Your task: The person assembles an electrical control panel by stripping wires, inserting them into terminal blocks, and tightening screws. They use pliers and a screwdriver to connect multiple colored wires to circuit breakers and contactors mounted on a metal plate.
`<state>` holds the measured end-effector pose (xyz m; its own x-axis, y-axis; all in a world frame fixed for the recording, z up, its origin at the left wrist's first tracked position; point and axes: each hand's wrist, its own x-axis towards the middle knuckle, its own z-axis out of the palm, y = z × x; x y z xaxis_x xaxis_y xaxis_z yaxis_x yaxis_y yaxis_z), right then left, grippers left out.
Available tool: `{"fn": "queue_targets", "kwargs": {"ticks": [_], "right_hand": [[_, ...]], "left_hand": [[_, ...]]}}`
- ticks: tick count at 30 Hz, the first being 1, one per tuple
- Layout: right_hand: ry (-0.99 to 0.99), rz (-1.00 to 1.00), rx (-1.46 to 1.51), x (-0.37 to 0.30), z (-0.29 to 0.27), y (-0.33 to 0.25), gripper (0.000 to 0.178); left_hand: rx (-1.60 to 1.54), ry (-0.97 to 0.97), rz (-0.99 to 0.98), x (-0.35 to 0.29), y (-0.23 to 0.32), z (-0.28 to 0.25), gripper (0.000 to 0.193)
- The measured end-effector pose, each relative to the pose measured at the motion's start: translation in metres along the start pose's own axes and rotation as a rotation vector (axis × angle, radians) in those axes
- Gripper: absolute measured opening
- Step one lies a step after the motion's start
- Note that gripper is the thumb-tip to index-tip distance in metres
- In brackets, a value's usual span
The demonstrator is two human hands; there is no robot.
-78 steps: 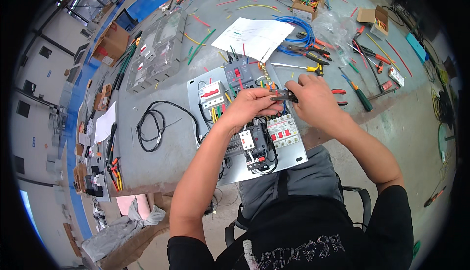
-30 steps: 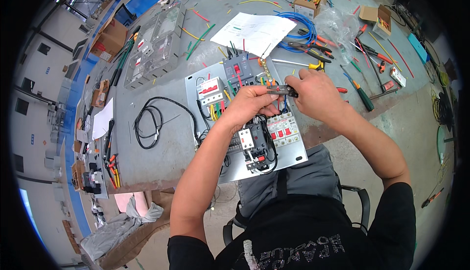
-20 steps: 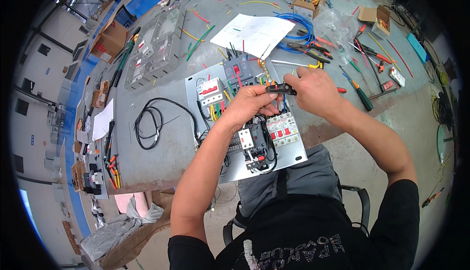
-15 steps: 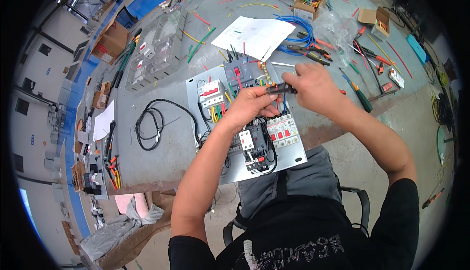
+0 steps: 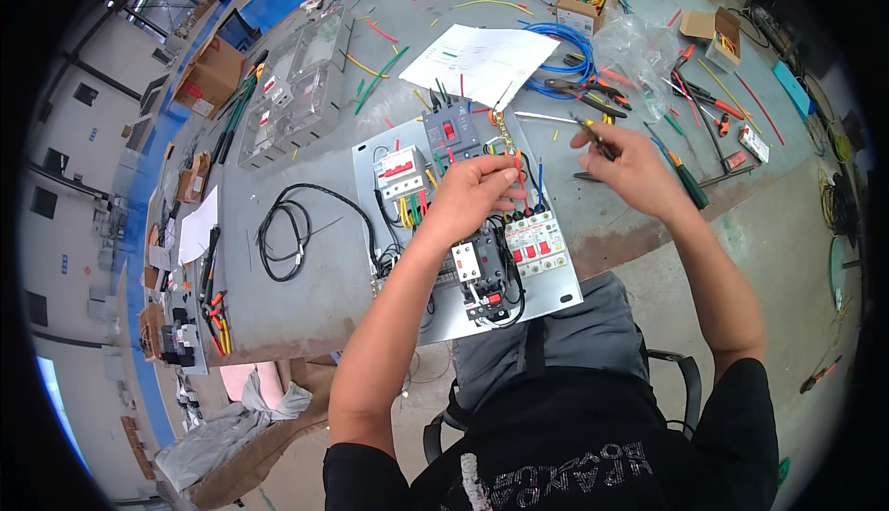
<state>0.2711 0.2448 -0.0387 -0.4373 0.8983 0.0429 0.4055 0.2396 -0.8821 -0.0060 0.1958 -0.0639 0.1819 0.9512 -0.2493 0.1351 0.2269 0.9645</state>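
Note:
My left hand [image 5: 474, 198] is over the grey metal mounting plate [image 5: 544, 305], its fingertips closed on a thin red wire [image 5: 524, 200]. That wire rises from the row of white circuit breakers [image 5: 534, 243] with red switches, and a blue wire [image 5: 541, 176] stands beside it. To the right of the plate, my right hand [image 5: 628, 167] grips a dark hand tool [image 5: 601, 144] with a yellowish end; its exact kind is partly hidden by the fingers. Also on the plate are a dark grey breaker [image 5: 448, 131], a white breaker [image 5: 398, 170] and a black contactor [image 5: 486, 275].
Beyond the plate lie a paper sheet [image 5: 477, 59], a blue wire coil [image 5: 576, 48] and black pliers [image 5: 593, 96]. A green-handled screwdriver [image 5: 687, 183] is by my right hand. Leftward are a black cable coil [image 5: 269, 243] and a clear plastic case [image 5: 294, 113].
My right hand has drawn back to the right with the dark tool, away from my left fingers. The left hand stays over the plate, and the red and blue wire ends now show.

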Motion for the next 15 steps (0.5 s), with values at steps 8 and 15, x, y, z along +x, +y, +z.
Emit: {"fn": "queue_targets", "kwargs": {"ticks": [8,15], "right_hand": [[-0.159,-0.095,-0.094,-0.023,0.026,-0.002,0.024],[-0.055,-0.159,-0.446,-0.012,0.044,0.001,0.020]], "left_hand": [[0.057,0.016,-0.053,0.002,0.006,-0.001,0.034],[0.020,0.026,-0.095,0.005,0.013,0.005,0.029]]}}
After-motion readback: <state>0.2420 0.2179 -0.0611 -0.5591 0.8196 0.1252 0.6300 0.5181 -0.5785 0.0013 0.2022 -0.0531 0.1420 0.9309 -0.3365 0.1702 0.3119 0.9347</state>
